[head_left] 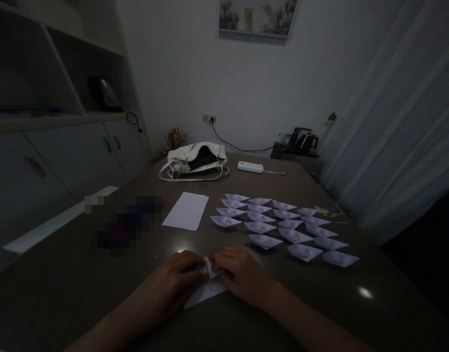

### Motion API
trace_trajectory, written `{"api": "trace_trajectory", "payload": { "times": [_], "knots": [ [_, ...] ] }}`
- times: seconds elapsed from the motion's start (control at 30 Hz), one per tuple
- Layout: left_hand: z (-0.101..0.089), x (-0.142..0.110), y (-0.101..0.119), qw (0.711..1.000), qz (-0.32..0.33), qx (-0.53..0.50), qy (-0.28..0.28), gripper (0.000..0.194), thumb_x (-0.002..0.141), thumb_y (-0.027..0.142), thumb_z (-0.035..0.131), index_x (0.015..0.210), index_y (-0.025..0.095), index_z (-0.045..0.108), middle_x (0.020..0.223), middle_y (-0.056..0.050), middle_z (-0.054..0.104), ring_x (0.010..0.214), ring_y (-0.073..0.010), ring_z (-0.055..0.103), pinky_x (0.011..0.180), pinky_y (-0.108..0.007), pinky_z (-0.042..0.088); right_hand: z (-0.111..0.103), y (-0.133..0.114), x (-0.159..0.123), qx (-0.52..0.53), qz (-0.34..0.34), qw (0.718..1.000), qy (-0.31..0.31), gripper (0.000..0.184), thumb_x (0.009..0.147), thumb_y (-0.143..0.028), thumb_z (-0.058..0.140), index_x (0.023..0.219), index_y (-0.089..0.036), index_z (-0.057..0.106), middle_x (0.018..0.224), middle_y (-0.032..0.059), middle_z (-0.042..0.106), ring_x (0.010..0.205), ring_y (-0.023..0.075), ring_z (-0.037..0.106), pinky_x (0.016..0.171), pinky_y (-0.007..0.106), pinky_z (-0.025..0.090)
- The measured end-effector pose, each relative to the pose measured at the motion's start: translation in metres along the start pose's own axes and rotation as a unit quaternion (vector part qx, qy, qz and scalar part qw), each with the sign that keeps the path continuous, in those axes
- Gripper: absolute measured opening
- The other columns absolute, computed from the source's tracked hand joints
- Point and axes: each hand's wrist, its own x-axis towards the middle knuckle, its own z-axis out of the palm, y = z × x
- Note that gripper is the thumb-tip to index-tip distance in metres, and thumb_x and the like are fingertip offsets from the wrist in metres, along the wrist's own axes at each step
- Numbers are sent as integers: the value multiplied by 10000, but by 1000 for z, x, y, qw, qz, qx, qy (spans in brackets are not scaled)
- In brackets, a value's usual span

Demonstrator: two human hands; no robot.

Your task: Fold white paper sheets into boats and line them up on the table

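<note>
Low over the front of the table, a partly folded sheet of white paper is between my two hands. My left hand pinches its upper left part, thumb and fingers closed on it. From the other side, my right hand grips the upper right part in the same way. A small peak of paper stands up between the fingertips, and the fingers hide some of the folds. Beyond my right hand, several white paper boats stand in rows. A stack of flat white paper lies past my left hand.
At the far end of the brown table lie a white handbag and a white power strip or similar device with a short cord. A blurred-out dark object is on the left. Kettles stand behind the table.
</note>
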Motion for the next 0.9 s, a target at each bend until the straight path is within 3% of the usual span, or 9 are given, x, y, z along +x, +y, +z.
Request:
{"api": "trace_trajectory", "payload": {
  "times": [0.13,0.33,0.77,0.9],
  "knots": [
    [0,0,-1,1000,0,-3,2,289,912,113,460,1115,247,616,1154,-79,601,1047,-238,567,871,-378,481,-8,-1,-1,-20,-32,999,-38,159,808,-88,549,915,-176,626,1016,65,675,960,176,600,865,307,442],
    [1,0,-1,1000,7,-1,24,245,929,146,450,1053,228,644,1075,-82,616,966,-227,585,808,-343,489,-15,-3,-1,-19,-53,998,-42,94,868,-234,576,898,-177,645,1024,67,675,965,175,600,850,305,454],
    [-1,0,-2,999,8,-38,17,261,917,119,444,1031,225,653,1030,-73,615,912,-200,589,777,-302,489,-12,-4,-1,-7,-43,999,-31,85,855,-206,589,904,-182,654,1031,53,687,942,162,612,868,300,451],
    [1,0,-4,999,3,-38,1,335,920,108,427,1149,265,615,1078,-76,591,953,-214,582,796,-324,488,-12,-4,-1,-7,-45,998,-36,81,856,-205,587,894,-184,655,1034,55,690,937,164,616,872,311,447]
  ]
}}
